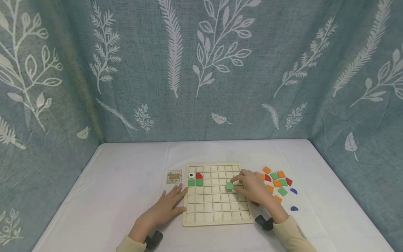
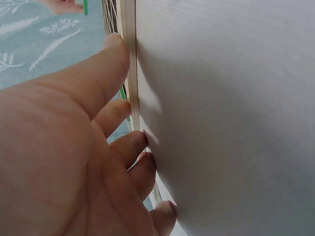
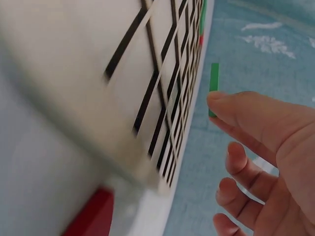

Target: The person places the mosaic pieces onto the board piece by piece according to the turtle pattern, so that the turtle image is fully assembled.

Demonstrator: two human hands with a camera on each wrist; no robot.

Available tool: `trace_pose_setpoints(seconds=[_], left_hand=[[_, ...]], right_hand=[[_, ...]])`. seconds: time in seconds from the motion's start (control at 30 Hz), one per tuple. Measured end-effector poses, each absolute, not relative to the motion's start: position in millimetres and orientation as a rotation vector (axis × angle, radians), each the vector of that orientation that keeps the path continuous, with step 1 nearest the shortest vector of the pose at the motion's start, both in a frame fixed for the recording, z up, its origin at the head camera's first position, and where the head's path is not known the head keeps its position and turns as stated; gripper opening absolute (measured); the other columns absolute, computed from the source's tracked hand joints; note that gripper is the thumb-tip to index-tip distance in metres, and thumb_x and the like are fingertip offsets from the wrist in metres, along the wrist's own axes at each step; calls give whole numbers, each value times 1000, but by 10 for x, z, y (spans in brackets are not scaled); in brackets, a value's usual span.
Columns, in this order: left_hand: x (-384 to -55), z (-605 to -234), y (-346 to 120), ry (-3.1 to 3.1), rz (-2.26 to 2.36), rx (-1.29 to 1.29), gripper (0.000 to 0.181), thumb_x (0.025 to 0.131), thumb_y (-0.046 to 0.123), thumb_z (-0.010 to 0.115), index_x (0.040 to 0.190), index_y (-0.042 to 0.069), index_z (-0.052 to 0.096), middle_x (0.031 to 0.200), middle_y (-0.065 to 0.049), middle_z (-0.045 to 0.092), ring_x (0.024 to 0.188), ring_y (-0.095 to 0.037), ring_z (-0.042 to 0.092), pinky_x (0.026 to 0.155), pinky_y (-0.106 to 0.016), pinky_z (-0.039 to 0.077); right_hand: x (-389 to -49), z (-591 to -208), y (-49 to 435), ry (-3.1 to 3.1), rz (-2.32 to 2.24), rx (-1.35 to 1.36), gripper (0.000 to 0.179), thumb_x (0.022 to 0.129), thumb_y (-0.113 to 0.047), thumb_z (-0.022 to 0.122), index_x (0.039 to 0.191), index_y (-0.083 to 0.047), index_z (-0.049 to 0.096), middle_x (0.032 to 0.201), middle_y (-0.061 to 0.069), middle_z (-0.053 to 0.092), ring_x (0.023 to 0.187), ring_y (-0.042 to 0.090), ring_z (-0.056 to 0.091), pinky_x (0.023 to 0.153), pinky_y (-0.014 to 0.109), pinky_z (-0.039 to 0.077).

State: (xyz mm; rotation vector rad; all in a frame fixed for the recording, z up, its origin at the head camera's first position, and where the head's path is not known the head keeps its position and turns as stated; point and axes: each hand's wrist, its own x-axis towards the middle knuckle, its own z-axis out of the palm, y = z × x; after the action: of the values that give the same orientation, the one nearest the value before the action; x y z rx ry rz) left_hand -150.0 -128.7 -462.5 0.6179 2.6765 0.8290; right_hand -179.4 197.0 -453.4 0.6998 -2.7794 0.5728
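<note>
A wooden grid board [image 1: 217,222] lies on the white table. In its upper left cells sit a round black-and-white eye tile [image 1: 191,175], a red quarter-circle tile [image 1: 199,175] and two green square tiles [image 1: 195,182]. My right hand [image 1: 252,185] pinches a green square tile [image 3: 214,78] between thumb and index finger, above the board's right half. My left hand [image 1: 167,208] lies flat beside the board's left edge, fingers spread, with the thumb and index fingertips at the wooden rim [image 2: 129,64].
Right of the board lie loose orange tiles [image 1: 266,170], green tiles [image 1: 282,191], red tiles [image 1: 289,181] and blue half-circle tiles [image 1: 294,191]. A small picture card [image 1: 174,176] lies left of the board. A leaf-patterned curtain [image 1: 201,115] hangs behind the table.
</note>
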Motion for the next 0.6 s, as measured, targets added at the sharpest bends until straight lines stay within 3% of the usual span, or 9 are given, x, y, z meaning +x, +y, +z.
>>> trace_pose_setpoints(seconds=[0.6], left_hand=[[-1493, -4621, -1286, 2680, 835, 618, 66, 88, 40, 57, 143, 9, 36, 151, -16, 25, 141, -35, 16, 112, -60, 4]], right_hand=[[-1863, -4570, 1462, -2799, 652, 728, 20, 78, -24, 75, 97, -21, 72, 77, -9, 54, 70, 7, 49, 66, 26, 30]])
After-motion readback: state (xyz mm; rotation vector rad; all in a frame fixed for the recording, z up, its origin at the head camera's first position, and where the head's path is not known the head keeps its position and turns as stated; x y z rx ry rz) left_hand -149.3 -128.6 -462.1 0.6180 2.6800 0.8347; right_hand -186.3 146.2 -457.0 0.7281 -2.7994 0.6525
